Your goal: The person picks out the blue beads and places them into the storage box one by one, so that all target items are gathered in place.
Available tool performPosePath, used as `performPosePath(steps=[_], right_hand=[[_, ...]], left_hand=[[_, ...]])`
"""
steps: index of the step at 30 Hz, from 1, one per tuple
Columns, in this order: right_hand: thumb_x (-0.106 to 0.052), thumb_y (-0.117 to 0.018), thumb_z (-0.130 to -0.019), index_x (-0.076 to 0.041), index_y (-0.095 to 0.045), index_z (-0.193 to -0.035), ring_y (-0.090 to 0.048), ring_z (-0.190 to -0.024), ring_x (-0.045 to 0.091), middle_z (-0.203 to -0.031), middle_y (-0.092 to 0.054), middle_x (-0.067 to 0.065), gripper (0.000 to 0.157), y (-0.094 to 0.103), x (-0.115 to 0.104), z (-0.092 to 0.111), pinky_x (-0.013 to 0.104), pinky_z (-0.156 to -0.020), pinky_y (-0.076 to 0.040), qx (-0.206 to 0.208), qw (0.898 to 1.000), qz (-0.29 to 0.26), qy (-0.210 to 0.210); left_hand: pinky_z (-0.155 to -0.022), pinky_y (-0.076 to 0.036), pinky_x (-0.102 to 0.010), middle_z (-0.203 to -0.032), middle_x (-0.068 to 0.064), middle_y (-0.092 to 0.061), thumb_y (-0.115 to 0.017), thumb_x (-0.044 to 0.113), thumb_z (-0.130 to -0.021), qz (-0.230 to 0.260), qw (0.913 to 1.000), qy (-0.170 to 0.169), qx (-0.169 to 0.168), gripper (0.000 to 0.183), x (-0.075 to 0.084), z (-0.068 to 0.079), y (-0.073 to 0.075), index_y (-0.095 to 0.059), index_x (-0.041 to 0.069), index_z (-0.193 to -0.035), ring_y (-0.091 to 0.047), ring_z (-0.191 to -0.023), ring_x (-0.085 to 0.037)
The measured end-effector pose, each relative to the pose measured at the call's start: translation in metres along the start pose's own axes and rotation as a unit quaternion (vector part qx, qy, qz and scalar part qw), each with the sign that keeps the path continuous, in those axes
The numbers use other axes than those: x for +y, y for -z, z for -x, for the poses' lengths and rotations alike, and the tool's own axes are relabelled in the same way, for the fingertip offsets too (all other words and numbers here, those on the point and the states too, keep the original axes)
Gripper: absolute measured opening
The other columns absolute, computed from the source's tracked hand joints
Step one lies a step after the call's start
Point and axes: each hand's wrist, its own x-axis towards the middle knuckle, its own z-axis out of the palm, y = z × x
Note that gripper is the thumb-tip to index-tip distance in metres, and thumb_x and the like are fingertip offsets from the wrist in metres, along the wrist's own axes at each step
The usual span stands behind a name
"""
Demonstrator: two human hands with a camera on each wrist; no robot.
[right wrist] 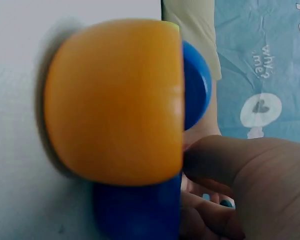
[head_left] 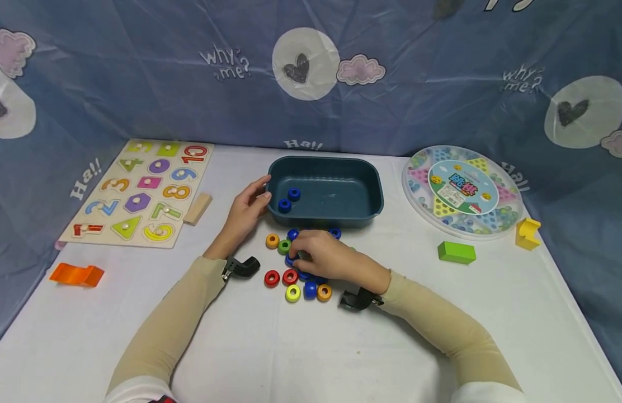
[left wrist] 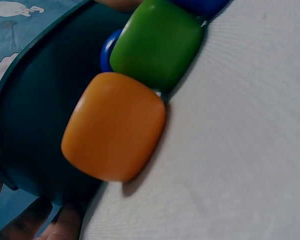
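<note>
A dark teal tray [head_left: 331,219] stands at the table's back middle, with two blue beads [head_left: 293,194] inside near its left end. My left hand [head_left: 244,215] rests on that left end; in the left wrist view its fingers [left wrist: 65,222] touch the outer wall. In front of the tray lies a group of beads: orange [head_left: 272,241], green [head_left: 284,247], red [head_left: 272,279], yellow [head_left: 293,293] and several blue. My right hand [head_left: 328,254] is over this group, thumb and fingers curled round a blue bead [head_left: 290,261]. An orange bead [right wrist: 115,102] blocks the fingertips in the right wrist view.
A wooden number puzzle board [head_left: 155,221] lies left, beside a wooden block [head_left: 197,209] and an orange block [head_left: 76,275]. On the right are a round game board [head_left: 416,204], a green block [head_left: 457,252] and a yellow block [head_left: 528,234]. A printed blue curtain [head_left: 190,112] hangs behind.
</note>
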Motion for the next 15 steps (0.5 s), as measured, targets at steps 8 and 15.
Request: performPosePath(steps=[8,15], right_hand=[[-0.024,-0.072,-0.087,-0.015,-0.072,-0.09,-0.053,-0.076,0.007,-0.087,-0.066,-0.004,0.009,-0.0072,0.0022,-0.0005,0.019,-0.071,-0.049,0.024,1.0,0.007,0.003],[-0.023,-0.071,-0.087,-0.016,-0.072,-0.089,-0.054,-0.078,0.006,-0.086,-0.067,-0.006,0.008,-0.0083,0.003,-0.0003,0.023,-0.075,-0.05,0.03,0.999,0.013,-0.001]], left_hand=[[-0.083,-0.052,-0.01,-0.147,-0.023,-0.042,-0.048,0.014,-0.102,0.005,1.0,0.005,0.001,0.048,0.0002,-0.0002,-0.0001,-0.039,0.007,-0.148,-0.049,-0.127,-0.04],[-0.084,-0.052,-0.01,-0.146,-0.024,-0.042,-0.048,0.013,-0.102,0.013,0.9999,0.005,-0.001,0.048,-0.0002,-0.0005,-0.0006,-0.039,0.006,-0.148,-0.049,-0.127,-0.04]])
